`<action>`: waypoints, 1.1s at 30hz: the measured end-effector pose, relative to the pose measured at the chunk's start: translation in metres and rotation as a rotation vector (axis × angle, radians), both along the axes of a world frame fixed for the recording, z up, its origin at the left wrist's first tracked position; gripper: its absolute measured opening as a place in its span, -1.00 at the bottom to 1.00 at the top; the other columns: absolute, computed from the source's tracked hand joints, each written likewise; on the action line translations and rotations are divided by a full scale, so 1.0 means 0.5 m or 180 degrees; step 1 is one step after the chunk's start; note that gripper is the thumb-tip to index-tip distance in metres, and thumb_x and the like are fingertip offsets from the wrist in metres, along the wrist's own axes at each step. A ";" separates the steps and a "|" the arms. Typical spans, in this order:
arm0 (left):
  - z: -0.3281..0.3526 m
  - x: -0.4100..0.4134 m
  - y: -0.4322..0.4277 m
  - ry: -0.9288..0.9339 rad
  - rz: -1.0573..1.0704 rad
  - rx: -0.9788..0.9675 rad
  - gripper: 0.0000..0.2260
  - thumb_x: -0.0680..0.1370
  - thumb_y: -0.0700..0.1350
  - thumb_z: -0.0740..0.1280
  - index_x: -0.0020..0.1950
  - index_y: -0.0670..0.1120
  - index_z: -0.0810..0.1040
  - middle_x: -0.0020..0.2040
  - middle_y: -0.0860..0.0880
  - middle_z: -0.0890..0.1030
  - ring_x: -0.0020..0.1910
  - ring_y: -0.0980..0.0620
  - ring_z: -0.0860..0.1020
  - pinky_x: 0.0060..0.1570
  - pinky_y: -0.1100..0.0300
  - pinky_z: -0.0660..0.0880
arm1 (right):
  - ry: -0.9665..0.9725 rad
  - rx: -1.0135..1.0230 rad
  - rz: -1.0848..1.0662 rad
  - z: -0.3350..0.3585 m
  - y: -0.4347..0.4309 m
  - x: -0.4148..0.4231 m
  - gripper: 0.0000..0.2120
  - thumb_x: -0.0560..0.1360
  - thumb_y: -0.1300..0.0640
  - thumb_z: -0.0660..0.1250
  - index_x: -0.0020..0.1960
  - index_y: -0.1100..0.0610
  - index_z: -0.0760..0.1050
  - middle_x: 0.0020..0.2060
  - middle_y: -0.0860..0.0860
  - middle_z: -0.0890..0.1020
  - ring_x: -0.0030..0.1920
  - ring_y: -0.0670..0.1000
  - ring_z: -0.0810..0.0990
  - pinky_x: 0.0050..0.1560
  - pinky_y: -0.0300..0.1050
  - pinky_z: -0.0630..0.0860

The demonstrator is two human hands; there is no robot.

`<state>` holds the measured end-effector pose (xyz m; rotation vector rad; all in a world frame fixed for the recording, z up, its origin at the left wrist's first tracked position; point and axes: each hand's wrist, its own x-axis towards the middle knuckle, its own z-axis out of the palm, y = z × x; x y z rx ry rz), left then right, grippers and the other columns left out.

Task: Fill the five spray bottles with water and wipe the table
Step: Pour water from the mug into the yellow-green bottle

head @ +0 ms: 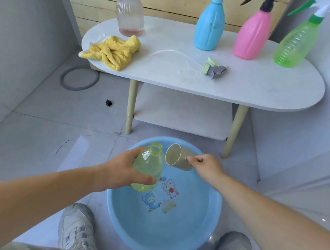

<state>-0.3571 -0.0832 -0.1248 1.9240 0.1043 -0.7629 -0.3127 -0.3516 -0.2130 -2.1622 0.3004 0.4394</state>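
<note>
My left hand (120, 170) grips a yellow-green bottle (149, 165) with no cap, tilted over a blue basin (208, 214) on the floor. My right hand (204, 166) holds a beige cup (177, 156) by its handle, tipped on its side with its mouth next to the bottle's neck. The bottle's spray head (215, 68) with its clear tube lies on the white table (263, 89). On the table stand a clear bottle (129, 16), a blue bottle (209, 27), a pink bottle (251, 34) and a green bottle (297, 42). A yellow cloth (110, 52) lies crumpled at the table's left end.
The basin shows cartoon prints on its bottom and stands between my two shoes (77, 230). A grey ring (78, 78) and a small black block (108, 102) lie on the tiled floor to the left. The table has a lower shelf (181, 114).
</note>
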 end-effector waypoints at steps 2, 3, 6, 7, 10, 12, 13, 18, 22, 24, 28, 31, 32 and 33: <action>-0.014 -0.006 -0.002 -0.0022 -0.0088 0.0081 -0.37 0.21 0.07 0.64 0.23 0.27 0.53 0.08 0.12 0.69 0.06 0.13 0.68 0.13 0.04 0.64 | -0.0043 -0.0152 0.0121 -0.035 0.002 -0.002 -0.54 0.56 -0.05 0.34 -0.31 0.31 0.51 -0.43 -0.01 0.29 -0.38 -0.02 0.22 -0.33 -0.10 0.13; -0.020 -0.008 -0.003 -0.0031 -0.0134 0.0087 -0.39 0.24 0.05 0.65 0.23 0.27 0.53 0.08 0.14 0.69 0.06 0.15 0.67 0.17 0.04 0.62 | -0.0072 -0.0228 0.0201 -0.051 0.002 -0.004 -0.53 0.56 -0.05 0.34 -0.43 0.18 0.40 -0.47 -0.04 0.24 -0.41 -0.01 0.19 -0.33 -0.09 0.13; -0.032 -0.011 -0.006 -0.0015 -0.0210 0.0121 -0.43 0.33 -0.04 0.65 0.25 0.26 0.52 0.08 0.15 0.69 0.07 0.18 0.66 0.21 0.10 0.59 | -0.0117 -0.0498 0.0440 -0.077 0.002 -0.012 -0.47 0.56 -0.05 0.32 -0.45 0.05 0.14 -0.52 -0.07 0.17 -0.43 0.01 0.16 -0.36 -0.08 0.13; -0.036 -0.011 -0.007 -0.0001 -0.0228 0.0125 -0.43 0.33 -0.03 0.65 0.25 0.25 0.52 0.09 0.14 0.69 0.07 0.17 0.66 0.21 0.10 0.59 | -0.0133 -0.0554 0.0492 -0.086 0.000 -0.014 -0.48 0.57 -0.06 0.31 -0.44 0.06 0.14 -0.52 -0.06 0.19 -0.43 0.01 0.18 -0.36 -0.08 0.14; -0.042 -0.006 -0.008 -0.0004 -0.0235 0.0132 -0.44 0.31 -0.02 0.64 0.23 0.25 0.53 0.09 0.12 0.69 0.07 0.15 0.67 0.17 0.13 0.60 | -0.0138 -0.0617 0.0562 -0.105 -0.004 -0.015 -0.50 0.57 -0.04 0.29 -0.44 0.07 0.19 -0.50 -0.01 0.26 -0.43 0.02 0.22 -0.37 -0.08 0.18; -0.043 -0.001 -0.008 -0.0006 -0.0211 0.0110 -0.46 0.35 -0.10 0.65 0.23 0.21 0.54 0.09 0.09 0.69 0.05 0.14 0.67 0.13 0.17 0.62 | -0.0110 -0.0668 0.0626 -0.113 -0.004 -0.014 -0.53 0.58 -0.01 0.29 -0.44 0.10 0.26 -0.46 0.01 0.35 -0.42 0.02 0.29 -0.37 -0.08 0.23; -0.043 0.001 -0.007 -0.0006 -0.0201 0.0101 -0.47 0.37 -0.13 0.64 0.24 0.19 0.54 0.09 0.07 0.70 0.04 0.14 0.67 0.11 0.19 0.62 | -0.0094 -0.0703 0.0678 -0.115 -0.003 -0.014 -0.55 0.58 0.01 0.29 -0.43 0.12 0.31 -0.44 0.01 0.40 -0.41 0.02 0.33 -0.37 -0.09 0.25; -0.047 0.008 0.001 0.0003 -0.0178 0.0086 -0.45 0.37 -0.13 0.64 0.28 0.16 0.53 0.10 0.08 0.70 0.06 0.13 0.67 0.14 0.14 0.62 | -0.0131 -0.0796 0.0974 -0.121 -0.003 -0.010 -0.62 0.57 0.05 0.30 -0.34 0.25 0.47 -0.31 0.06 0.52 -0.37 0.03 0.40 -0.34 -0.07 0.28; -0.051 0.009 0.006 0.0003 -0.0185 0.0072 -0.43 0.36 -0.10 0.65 0.29 0.17 0.53 0.11 0.08 0.70 0.09 0.11 0.67 0.17 0.06 0.62 | -0.0131 -0.0893 0.1110 -0.128 -0.003 -0.011 -0.57 0.57 0.04 0.30 -0.40 0.23 0.41 -0.29 0.03 0.50 -0.37 0.04 0.39 -0.36 -0.08 0.24; -0.053 0.010 0.007 0.0008 -0.0205 0.0058 -0.43 0.35 -0.09 0.65 0.29 0.16 0.53 0.12 0.08 0.70 0.10 0.10 0.67 0.18 0.04 0.62 | -0.0071 -0.0921 0.1130 -0.131 -0.004 -0.013 -0.55 0.58 0.02 0.29 -0.42 0.20 0.38 -0.28 0.03 0.50 -0.38 0.03 0.37 -0.36 -0.08 0.24; -0.052 0.011 0.010 -0.0008 -0.0169 0.0025 -0.40 0.33 -0.06 0.66 0.30 0.17 0.52 0.12 0.09 0.69 0.11 0.10 0.67 0.20 0.03 0.61 | 0.0018 -0.0876 0.1027 -0.130 -0.004 -0.015 -0.57 0.57 0.01 0.30 -0.37 0.25 0.43 -0.28 0.05 0.51 -0.37 0.05 0.39 -0.33 -0.07 0.27; -0.048 0.012 0.011 -0.0044 -0.0125 0.0035 -0.38 0.29 -0.03 0.65 0.29 0.18 0.52 0.11 0.10 0.69 0.11 0.11 0.66 0.21 0.03 0.60 | 0.0111 -0.0834 0.0945 -0.127 -0.003 -0.016 -0.59 0.57 -0.01 0.29 -0.33 0.25 0.44 -0.27 0.10 0.56 -0.38 0.05 0.38 -0.33 -0.08 0.27; -0.047 0.012 0.011 -0.0055 -0.0108 0.0032 -0.39 0.30 -0.04 0.65 0.29 0.18 0.53 0.11 0.10 0.69 0.11 0.12 0.66 0.21 0.03 0.60 | 0.0162 -0.0819 0.0920 -0.124 -0.003 -0.016 -0.59 0.57 -0.02 0.29 -0.33 0.24 0.44 -0.29 0.12 0.56 -0.38 0.05 0.38 -0.33 -0.09 0.27; -0.046 0.012 0.012 -0.0064 -0.0090 0.0028 -0.40 0.30 -0.04 0.65 0.27 0.18 0.53 0.10 0.10 0.70 0.10 0.12 0.66 0.21 0.03 0.60 | 0.0195 -0.0794 0.0908 -0.122 -0.001 -0.017 -0.60 0.57 -0.01 0.29 -0.33 0.24 0.44 -0.33 0.12 0.53 -0.38 0.05 0.38 -0.34 -0.09 0.27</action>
